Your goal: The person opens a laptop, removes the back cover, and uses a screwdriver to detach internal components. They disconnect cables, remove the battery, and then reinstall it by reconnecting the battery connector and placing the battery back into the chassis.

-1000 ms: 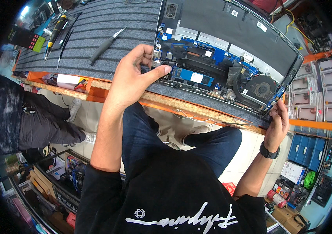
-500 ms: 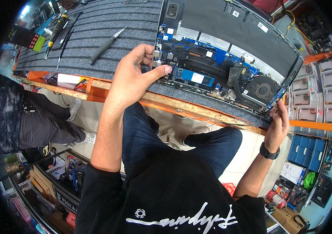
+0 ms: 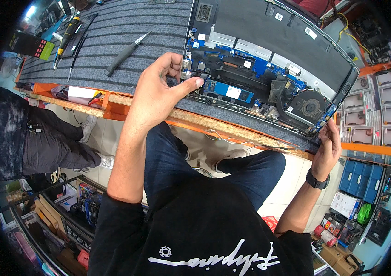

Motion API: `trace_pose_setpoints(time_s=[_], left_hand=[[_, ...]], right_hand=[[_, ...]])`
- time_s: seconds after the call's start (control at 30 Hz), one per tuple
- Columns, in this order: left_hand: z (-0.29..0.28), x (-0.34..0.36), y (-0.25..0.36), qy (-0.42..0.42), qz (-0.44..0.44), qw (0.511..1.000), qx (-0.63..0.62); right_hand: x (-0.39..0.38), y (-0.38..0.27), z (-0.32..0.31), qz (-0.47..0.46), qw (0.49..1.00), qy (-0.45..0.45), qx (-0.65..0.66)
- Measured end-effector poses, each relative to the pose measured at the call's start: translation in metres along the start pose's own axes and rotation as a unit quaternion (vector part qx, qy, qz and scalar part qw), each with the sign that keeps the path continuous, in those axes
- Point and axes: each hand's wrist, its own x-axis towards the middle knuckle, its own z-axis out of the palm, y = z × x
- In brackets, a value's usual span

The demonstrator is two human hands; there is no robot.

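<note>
An opened laptop base [image 3: 259, 69] stands tilted at the front of the bench, its insides facing me. A blue stick-shaped drive [image 3: 230, 90], a round black fan [image 3: 307, 105] and blue circuit board show inside it. My left hand [image 3: 161, 83] grips the laptop's left edge, thumb over the near corner and fingers behind. At the right corner, my right hand [image 3: 328, 143] holds the edge, its fingers partly hidden by the casing. A grey-handled screwdriver [image 3: 124, 59] lies on the mat left of the laptop.
Ribbed grey mat [image 3: 112, 27] covers the bench. A yellow-and-black screwdriver [image 3: 68, 37] and a thin black tool [image 3: 77, 57] lie farther left. Clear boxes of parts [image 3: 358, 115] stand at the right, above blue drawers [image 3: 360, 180]. Another person's legs [image 3: 53, 138] are at the left.
</note>
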Motion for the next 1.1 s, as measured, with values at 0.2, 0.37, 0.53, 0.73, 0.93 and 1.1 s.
trace_pose_setpoints(time_s=[0.2,0.37,0.53,0.73,0.93,1.1], left_hand=[[0.002,0.0,-0.004,0.012,0.02,1.0,-0.001],[0.002,0.0,0.0,0.013,0.01,1.0,0.01],[0.003,-0.001,0.001,0.001,0.022,1.0,0.014],[-0.007,-0.01,0.017,-0.033,-0.022,0.999,-0.029],[-0.012,-0.01,0.015,-0.041,-0.006,0.999,-0.033],[-0.018,-0.009,0.008,-0.014,-0.012,0.999,-0.047]], right_hand=[[0.0,-0.001,-0.001,-0.002,1.0,-0.008,-0.002],[0.0,0.0,-0.002,-0.003,1.0,-0.009,0.003],[-0.001,-0.003,0.001,0.005,1.0,0.001,0.001],[0.001,-0.002,0.004,0.01,1.0,-0.002,0.014],[0.0,-0.001,0.006,0.027,0.999,0.017,0.011],[0.006,-0.02,0.02,0.044,0.997,0.063,-0.005]])
